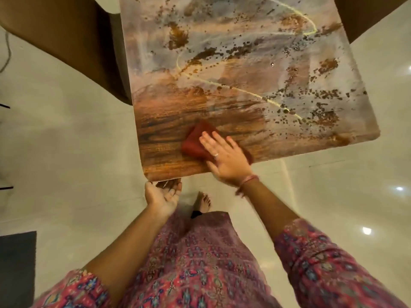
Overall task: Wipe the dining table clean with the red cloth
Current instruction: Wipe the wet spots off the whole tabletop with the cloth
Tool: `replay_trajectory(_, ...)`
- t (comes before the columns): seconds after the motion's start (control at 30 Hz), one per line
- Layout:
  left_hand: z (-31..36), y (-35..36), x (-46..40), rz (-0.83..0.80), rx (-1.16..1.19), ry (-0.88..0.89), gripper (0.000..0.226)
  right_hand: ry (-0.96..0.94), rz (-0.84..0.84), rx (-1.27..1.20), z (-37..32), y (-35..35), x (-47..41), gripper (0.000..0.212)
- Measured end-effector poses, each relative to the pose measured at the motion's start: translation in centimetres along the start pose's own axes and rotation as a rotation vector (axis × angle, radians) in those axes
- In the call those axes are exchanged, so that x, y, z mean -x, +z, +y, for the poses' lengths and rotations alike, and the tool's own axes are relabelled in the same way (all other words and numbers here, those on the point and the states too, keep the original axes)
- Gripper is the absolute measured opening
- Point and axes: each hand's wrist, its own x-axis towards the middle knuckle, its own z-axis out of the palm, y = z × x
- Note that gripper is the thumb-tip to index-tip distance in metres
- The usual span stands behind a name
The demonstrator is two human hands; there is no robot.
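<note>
Nearest to me were the person's patterned pink sleeves (329,258) and the long printed garment (195,263) falling to a bare foot (203,202) on the pale glossy floor (66,152). A dark mat (17,263) lay on the floor at the near left.

The left hand (163,194) was cupped palm up just under the near edge of the dining table (169,161), close to its rounded left corner, fingers loosely curled and apart, gripping nothing. It made a small bowl of itself; whether any crumbs lay in it I could not tell.

The right hand (224,155), a ring on one finger and a thread band at the wrist, lay flat with fingers spread, pressing down on the red cloth (195,141). The cloth was folded and sat on the table near the front edge, about midway along it, partly hidden beneath the palm.

Around the cloth the wood grain showed dark and fairly clean. Further back the surface turned hazy, with pale smears, a thin yellowish curved line (244,90) and many brown spots and crumbs (322,94) scattered mostly to the right and the far side.

Beyond, brown chairs (66,41) stood close against the table's far left and far right.
</note>
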Motion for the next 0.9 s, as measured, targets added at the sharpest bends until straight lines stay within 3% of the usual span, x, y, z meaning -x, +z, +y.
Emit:
replay_trajectory(0.13,-2.5,0.5,0.8,-0.024,-0.033,-0.084,0.038,0.660,0.185,-0.026,11.0,-4.2,-0.2,0.063)
replay_trajectory(0.23,-4.0,1.9,1.5,-0.067,-0.069,-0.123,0.026,1.098,0.281,-0.082,10.3,-4.7,-3.8,0.064)
replay_trajectory(0.3,-4.7,2.8,1.7,-0.094,-0.069,-0.118,0.023,0.999,0.278,-0.094,6.1,-3.6,-6.6,0.066)
replay_trajectory(0.43,-5.2,4.3,2.0,-0.080,-0.125,-0.062,0.024,0.163,0.027,-0.050,-3.6,-0.1,-7.5,0.065)
replay_trajectory(0.53,-5.0,4.9,1.8,-0.057,-0.148,-0.063,0.038,-0.194,-0.128,-0.059,-2.0,-0.6,-6.8,0.061)
replay_trajectory(0.6,-4.9,4.8,1.7,-0.057,-0.147,-0.068,0.040,-0.124,-0.118,-0.063,2.5,-2.6,-8.0,0.060)
replay_trajectory(0.73,-4.8,4.7,1.5,-0.063,-0.110,-0.077,0.037,0.731,0.106,-0.152,13.0,-7.2,-9.8,0.062)
replay_trajectory(0.8,-4.9,4.7,1.2,-0.055,-0.113,-0.059,0.035,0.987,0.149,-0.180,12.8,-7.2,-10.6,0.063)
replay_trajectory(0.83,-5.1,4.7,1.1,-0.057,-0.117,-0.053,0.036,0.977,0.178,-0.118,11.0,-6.4,-11.1,0.064)
replay_trajectory(0.9,-5.4,4.7,0.9,-0.060,-0.129,-0.043,0.038,0.687,0.203,-0.044,5.6,-3.8,-11.6,0.066)
